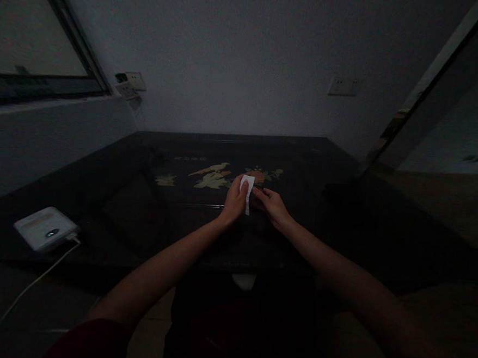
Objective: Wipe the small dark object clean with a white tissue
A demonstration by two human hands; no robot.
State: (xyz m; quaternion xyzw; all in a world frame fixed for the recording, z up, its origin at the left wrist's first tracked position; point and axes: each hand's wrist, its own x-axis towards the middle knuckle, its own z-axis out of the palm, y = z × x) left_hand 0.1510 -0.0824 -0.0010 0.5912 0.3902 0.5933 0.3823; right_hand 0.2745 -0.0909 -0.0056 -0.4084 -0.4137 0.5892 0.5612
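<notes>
My left hand [233, 201] is closed on a small white piece of paper [248, 197], with the thumb pressed flat against it. The paper hangs down in a narrow strip past the thumb. Just to its right, my right hand [274, 205] is closed with thumb and forefinger together. Something dark may be at its fingertips, but the dim light hides what it is. Both hands are over a dark tabletop [146, 211], in front of its inlaid bird and flower picture [212, 178].
A white box-like device [44, 227] with a white cable [48, 268] sits at the table's left edge. Behind the table rises a pale wall [239, 64] with sockets [344, 86] on it. A window [36, 28] is at the upper left.
</notes>
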